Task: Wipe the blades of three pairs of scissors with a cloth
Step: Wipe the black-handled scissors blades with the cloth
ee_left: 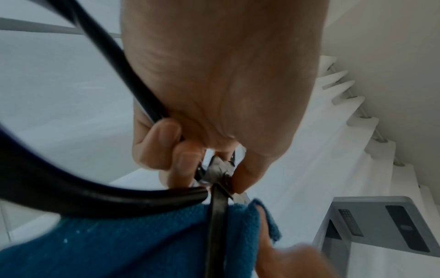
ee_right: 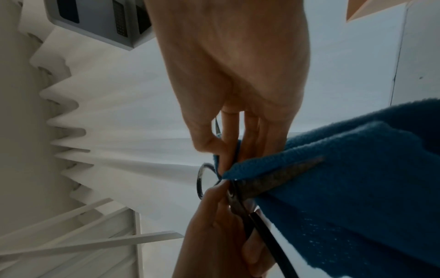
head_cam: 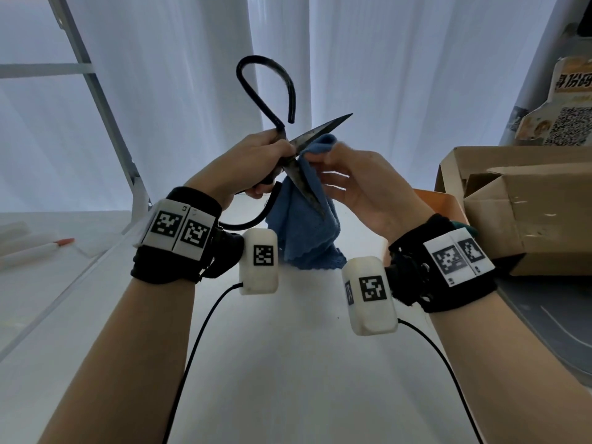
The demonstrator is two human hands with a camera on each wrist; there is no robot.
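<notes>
Blue terry cloth (head_cam: 306, 219) was pinched in my right hand (head_cam: 355, 184) against the upper blade, near the pivot. My left hand (head_cam: 246, 165) kept a clenched grip at the pivot of the dark iron scissors with large loop handles (head_cam: 307, 137), blades spread, held above the white tabletop (head_cam: 288, 363), so each edge was exposed for wiping.

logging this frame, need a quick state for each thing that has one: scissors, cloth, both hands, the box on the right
scissors: blades spread open, held up off the table
blue cloth: folded over the upper blade near the pivot, the rest hanging down
left hand: grips the scissors at the pivot
right hand: pinches the cloth onto the blade
cardboard box: flaps open, contents not visible
</notes>
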